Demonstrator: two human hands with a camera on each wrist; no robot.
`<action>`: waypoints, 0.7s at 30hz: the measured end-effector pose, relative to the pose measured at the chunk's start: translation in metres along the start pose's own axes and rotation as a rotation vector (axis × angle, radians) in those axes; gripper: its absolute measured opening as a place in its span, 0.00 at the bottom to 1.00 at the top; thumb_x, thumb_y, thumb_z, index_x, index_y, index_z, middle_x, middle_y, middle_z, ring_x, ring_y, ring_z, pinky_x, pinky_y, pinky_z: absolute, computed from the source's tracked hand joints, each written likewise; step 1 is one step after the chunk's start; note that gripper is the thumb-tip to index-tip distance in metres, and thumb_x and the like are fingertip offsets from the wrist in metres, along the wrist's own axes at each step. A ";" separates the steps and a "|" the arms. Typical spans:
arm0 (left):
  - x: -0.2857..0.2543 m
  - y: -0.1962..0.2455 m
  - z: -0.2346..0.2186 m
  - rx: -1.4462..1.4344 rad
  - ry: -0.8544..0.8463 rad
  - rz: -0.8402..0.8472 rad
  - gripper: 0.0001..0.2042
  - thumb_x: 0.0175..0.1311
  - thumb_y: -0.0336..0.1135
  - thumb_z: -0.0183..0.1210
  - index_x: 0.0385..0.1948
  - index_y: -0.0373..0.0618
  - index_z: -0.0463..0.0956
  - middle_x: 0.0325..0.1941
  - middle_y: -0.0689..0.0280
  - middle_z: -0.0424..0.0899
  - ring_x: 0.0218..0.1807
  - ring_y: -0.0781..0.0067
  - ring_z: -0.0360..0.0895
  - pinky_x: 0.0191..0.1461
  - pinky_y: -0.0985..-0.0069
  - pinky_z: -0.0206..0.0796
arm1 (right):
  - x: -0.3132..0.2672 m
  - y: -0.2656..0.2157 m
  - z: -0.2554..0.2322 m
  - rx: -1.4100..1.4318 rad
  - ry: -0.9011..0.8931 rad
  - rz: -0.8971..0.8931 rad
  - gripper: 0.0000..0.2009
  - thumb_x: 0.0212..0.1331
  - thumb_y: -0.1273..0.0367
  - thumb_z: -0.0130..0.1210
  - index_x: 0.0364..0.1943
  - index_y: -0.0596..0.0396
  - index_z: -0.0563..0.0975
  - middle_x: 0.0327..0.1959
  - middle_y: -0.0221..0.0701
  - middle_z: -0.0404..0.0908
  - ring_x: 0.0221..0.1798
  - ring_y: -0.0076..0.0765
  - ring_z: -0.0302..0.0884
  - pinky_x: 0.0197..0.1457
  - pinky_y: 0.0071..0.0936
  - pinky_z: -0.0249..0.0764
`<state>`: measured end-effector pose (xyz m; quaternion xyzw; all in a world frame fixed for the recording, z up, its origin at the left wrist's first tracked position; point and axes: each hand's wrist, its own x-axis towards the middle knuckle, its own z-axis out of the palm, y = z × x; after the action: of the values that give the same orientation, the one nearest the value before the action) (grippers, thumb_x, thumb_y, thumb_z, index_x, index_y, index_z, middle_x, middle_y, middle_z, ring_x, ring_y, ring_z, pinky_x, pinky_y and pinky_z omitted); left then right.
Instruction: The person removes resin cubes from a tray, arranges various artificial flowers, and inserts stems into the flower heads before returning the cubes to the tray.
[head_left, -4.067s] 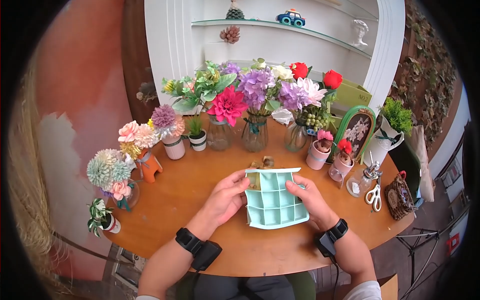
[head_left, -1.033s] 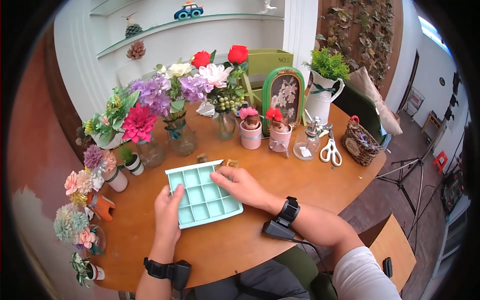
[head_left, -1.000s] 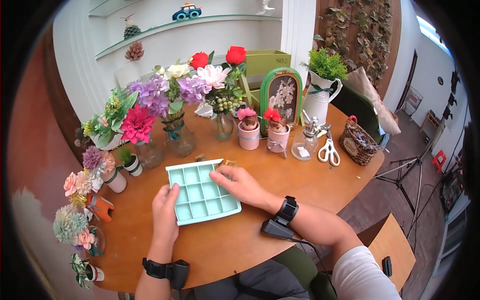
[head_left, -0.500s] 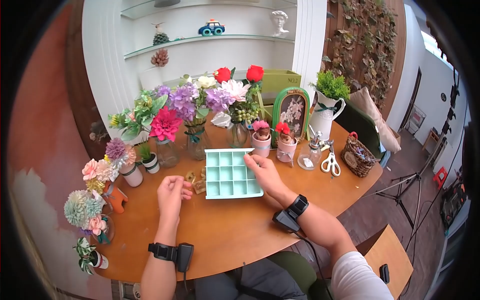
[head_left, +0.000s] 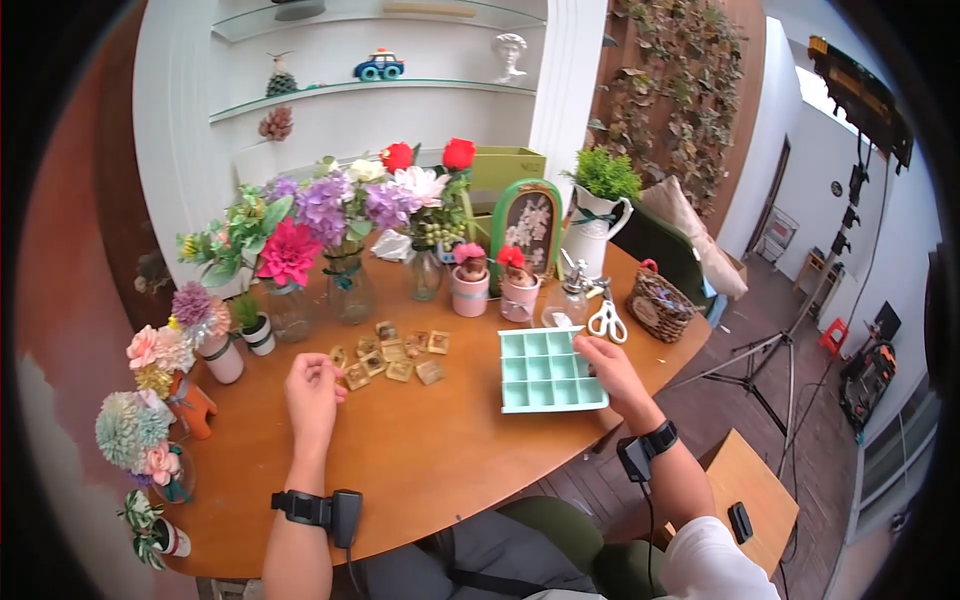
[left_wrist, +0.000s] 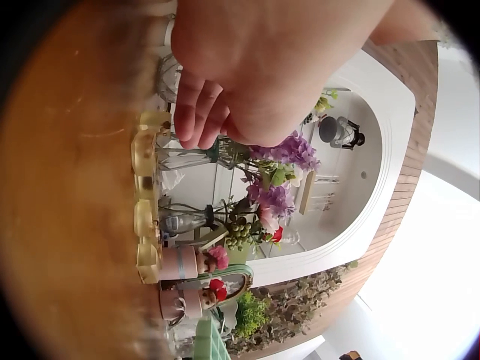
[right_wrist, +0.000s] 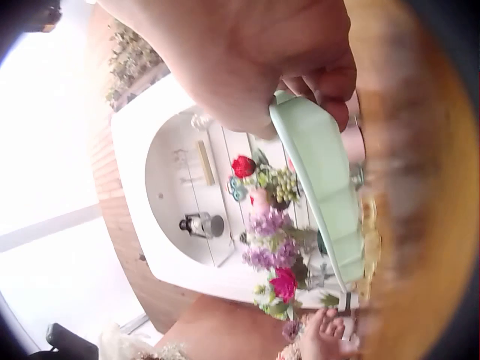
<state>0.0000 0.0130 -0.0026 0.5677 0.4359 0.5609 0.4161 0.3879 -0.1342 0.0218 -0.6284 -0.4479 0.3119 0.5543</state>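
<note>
My right hand pinches the upper right edge of a mint-green ice cube tray, thumb over the rim. Square compartments fill the tray, and its side wall shows above the tabletop in the right wrist view. Left of it, several small translucent amber blocks lie loose on the table, dark specks inside some. My left hand hovers beside the leftmost blocks, its fingers loosely bent and nothing in them. In the left wrist view a row of these blocks stands below the fingertips.
Glass vases of artificial flowers line the table's back and left. Two pink pots, a green frame, a glass spray bottle, white-handled scissors and a wicker basket stand behind the tray. The table edge runs near the right arm.
My left hand has let go of the tray and moved left. My right hand has carried the tray to the right, uncovering the amber blocks on the table.
</note>
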 end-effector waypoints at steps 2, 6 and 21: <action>0.001 -0.003 0.001 0.007 -0.012 -0.004 0.05 0.72 0.29 0.51 0.42 0.38 0.71 0.33 0.63 0.82 0.23 0.80 0.76 0.25 0.83 0.67 | -0.001 0.009 -0.038 -0.056 0.088 0.031 0.22 0.70 0.53 0.54 0.48 0.60 0.81 0.37 0.22 0.80 0.38 0.18 0.70 0.43 0.17 0.66; -0.001 -0.001 0.001 0.009 -0.014 -0.008 0.04 0.72 0.28 0.50 0.41 0.38 0.71 0.33 0.63 0.81 0.23 0.81 0.75 0.25 0.84 0.67 | -0.002 0.013 -0.093 -0.064 0.141 0.104 0.22 0.70 0.51 0.53 0.45 0.57 0.83 0.32 0.22 0.78 0.31 0.18 0.66 0.35 0.19 0.66; -0.004 0.000 0.004 0.062 -0.006 -0.003 0.04 0.72 0.29 0.51 0.40 0.38 0.72 0.31 0.64 0.82 0.22 0.82 0.75 0.24 0.84 0.67 | 0.020 0.001 -0.066 -0.739 0.092 -0.261 0.13 0.62 0.63 0.62 0.40 0.61 0.83 0.34 0.38 0.85 0.38 0.32 0.82 0.43 0.31 0.77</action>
<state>0.0036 0.0093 -0.0040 0.5814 0.4525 0.5448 0.4006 0.4550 -0.1433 0.0359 -0.7366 -0.5808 0.0282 0.3454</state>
